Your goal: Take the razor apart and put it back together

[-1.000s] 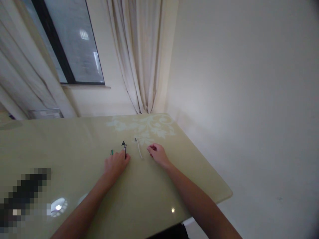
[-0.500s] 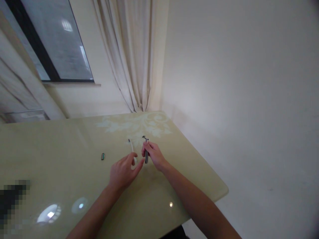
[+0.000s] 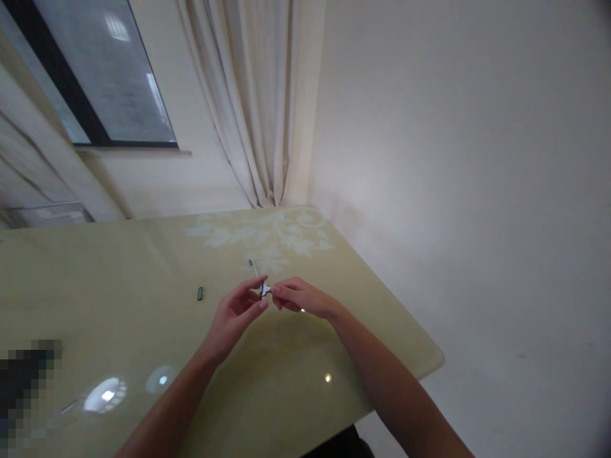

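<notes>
Over the middle of the table point(image 3: 267, 394), my right hand point(image 3: 298, 297) is closed on a small dark and white razor-like tool point(image 3: 265, 290), whose head points left. My left hand point(image 3: 238, 312) is beside that head, thumb and fingers apart around it; whether the fingertips touch it is too small to tell. A thin white stick with a dark tip point(image 3: 251, 263) lies on the table just beyond my left fingers, its near end hidden behind them. A small dark-edged green piece point(image 3: 200, 293) lies to the left of my left hand.
The table meets a bare wall point(image 3: 453, 159) along its right side. Beyond its far edge hang beige curtains point(image 3: 258, 102) near a dark-framed window point(image 3: 119, 70). A pixelated dark shape point(image 3: 23, 375) is at the lower left.
My right hand has turned the tool from upright to sideways, head toward the left. My left hand has moved from beside the white stick to the tool's head.
</notes>
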Demonstrator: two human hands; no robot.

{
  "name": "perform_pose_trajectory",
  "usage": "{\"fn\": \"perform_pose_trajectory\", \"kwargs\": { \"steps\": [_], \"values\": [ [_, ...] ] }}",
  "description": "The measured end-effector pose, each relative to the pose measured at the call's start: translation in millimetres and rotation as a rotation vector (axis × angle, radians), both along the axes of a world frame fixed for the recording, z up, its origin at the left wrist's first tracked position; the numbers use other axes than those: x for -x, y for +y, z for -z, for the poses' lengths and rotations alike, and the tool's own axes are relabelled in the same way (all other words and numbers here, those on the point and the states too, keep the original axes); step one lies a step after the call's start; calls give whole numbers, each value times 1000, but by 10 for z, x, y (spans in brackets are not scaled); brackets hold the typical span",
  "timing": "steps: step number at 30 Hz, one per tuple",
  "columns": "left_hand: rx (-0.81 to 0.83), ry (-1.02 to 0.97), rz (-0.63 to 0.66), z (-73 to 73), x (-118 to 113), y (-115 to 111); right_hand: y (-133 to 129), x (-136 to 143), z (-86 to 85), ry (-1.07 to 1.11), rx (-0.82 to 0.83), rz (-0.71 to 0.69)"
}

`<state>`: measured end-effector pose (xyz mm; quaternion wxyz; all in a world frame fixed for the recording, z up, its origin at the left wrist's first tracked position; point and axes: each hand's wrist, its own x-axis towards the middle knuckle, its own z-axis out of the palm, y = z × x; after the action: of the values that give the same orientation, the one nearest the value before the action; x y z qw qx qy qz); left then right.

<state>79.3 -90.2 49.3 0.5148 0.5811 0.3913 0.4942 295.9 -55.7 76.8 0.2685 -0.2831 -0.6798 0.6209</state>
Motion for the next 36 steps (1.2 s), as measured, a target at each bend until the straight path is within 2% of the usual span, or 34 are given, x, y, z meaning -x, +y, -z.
{"fn": "perform_pose_trajectory", "kwargs": {
  "steps": [12,24,36],
  "values": [
    [-110,-38,14,12,14,33,0,-52,-19,29,42,-104],
    [-79,-30,-3,-13,-16,21,-8,-24,8,53,90,-78],
    [-70,-32,-16,-2,-20,23,15,-11,69,24,7,-22]
  ]
}}
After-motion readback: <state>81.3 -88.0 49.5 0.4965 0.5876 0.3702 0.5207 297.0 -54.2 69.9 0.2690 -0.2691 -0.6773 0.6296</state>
